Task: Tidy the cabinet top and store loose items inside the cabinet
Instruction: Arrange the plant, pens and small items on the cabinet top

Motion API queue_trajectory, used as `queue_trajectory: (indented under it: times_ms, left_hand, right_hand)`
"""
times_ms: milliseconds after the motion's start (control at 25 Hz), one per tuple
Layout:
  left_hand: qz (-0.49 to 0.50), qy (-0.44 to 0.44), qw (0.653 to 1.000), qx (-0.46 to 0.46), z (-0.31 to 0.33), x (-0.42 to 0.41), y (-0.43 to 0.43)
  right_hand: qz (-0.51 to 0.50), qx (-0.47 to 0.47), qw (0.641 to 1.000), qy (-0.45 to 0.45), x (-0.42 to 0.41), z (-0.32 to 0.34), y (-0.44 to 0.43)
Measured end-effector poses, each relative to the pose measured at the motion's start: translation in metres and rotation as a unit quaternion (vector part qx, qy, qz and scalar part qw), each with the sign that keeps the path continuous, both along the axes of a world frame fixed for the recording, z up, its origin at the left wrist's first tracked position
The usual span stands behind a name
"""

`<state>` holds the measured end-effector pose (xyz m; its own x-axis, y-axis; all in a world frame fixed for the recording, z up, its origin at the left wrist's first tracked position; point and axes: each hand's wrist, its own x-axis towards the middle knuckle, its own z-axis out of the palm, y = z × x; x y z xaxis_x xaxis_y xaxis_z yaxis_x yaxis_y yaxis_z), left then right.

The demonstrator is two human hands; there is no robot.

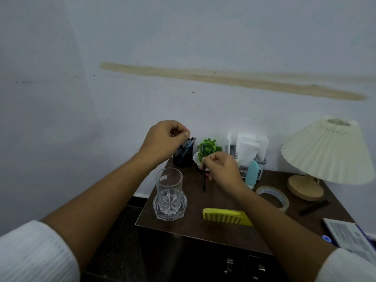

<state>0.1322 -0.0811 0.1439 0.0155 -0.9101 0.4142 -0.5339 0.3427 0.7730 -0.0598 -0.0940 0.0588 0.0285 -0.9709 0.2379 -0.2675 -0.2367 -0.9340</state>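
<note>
The dark brown cabinet top [193, 202] carries loose items. My right hand [222, 169] is shut on a thin black pencil [204, 180], held upright above the top. My left hand [164, 139] hovers with pinched fingers over a dark pen holder [183, 156] with pens at the back left corner; whether the fingers grip a pen I cannot tell. A yellow comb [225, 216] lies near the front edge. A clear glass [169, 192] stands on a glass coaster at the front left. A tape roll [273, 197] and a black comb [313, 207] lie to the right.
A small green plant [209, 147] in a white pot, a grey organiser [250, 151] with packets and a pale blue tube [252, 174] stand at the back. A pleated lamp [325, 153] fills the right. A booklet [350, 237] lies at the front right. Cabinet door handles [230, 263] show below.
</note>
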Motion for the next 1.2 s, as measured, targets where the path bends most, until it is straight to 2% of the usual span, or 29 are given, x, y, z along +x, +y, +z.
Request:
queue_trajectory:
  times_ms: [120,200,240,280,360,440,520,640,720,840,960,1040,1120,1160,1200]
  left_hand:
    - [-0.040,-0.079,0.996,-0.021,0.004,-0.022,0.009]
    - [-0.080,-0.150,0.984,-0.055,0.003,-0.032,0.016]
    - [-0.088,-0.157,0.982,-0.061,0.002,-0.035,0.018]
    - [-0.085,-0.133,0.986,-0.055,0.001,-0.037,0.020]
    - [-0.069,-0.009,0.997,-0.016,0.000,-0.039,0.024]
    - [-0.065,0.097,0.993,0.032,0.003,-0.042,0.027]
    - [-0.071,0.149,0.984,0.064,0.007,-0.042,0.028]
    - [-0.057,0.179,0.981,0.057,0.013,-0.035,0.029]
    - [-0.063,0.138,0.987,0.049,0.015,-0.030,0.033]
    - [-0.118,-0.058,0.991,0.000,0.017,-0.031,0.039]
    - [-0.110,-0.232,0.960,-0.113,0.022,-0.043,0.040]
    - [-0.091,-0.229,0.961,-0.125,0.020,-0.047,0.035]
    - [-0.070,-0.151,0.983,-0.072,0.013,-0.042,0.027]
    - [-0.055,-0.114,0.991,-0.046,0.009,-0.038,0.021]
    - [-0.042,-0.088,0.995,-0.025,0.005,-0.033,0.015]
  right_hand:
    - [0.045,-0.018,0.995,-0.088,-0.008,0.027,0.014]
    - [0.056,0.013,0.990,-0.129,-0.016,0.038,0.024]
    - [0.062,0.028,0.988,-0.140,-0.021,0.041,0.028]
    - [0.069,0.039,0.987,-0.141,-0.025,0.044,0.031]
    - [0.086,0.047,0.986,-0.135,-0.029,0.048,0.038]
    - [0.118,0.048,0.983,-0.134,-0.030,0.050,0.045]
    - [0.144,0.051,0.980,-0.129,-0.032,0.051,0.052]
    - [0.127,0.061,0.983,-0.117,-0.043,0.056,0.061]
    - [0.086,0.048,0.987,-0.129,-0.055,0.068,0.063]
    - [0.080,0.027,0.991,-0.108,-0.064,0.092,0.061]
    - [0.096,0.013,0.991,-0.096,-0.057,0.110,0.052]
    - [0.111,0.019,0.987,-0.114,-0.051,0.110,0.045]
    - [0.111,0.025,0.989,-0.096,-0.049,0.094,0.037]
    - [0.084,0.015,0.996,-0.031,-0.049,0.081,0.031]
    - [0.047,-0.003,0.996,0.080,-0.050,0.064,0.023]
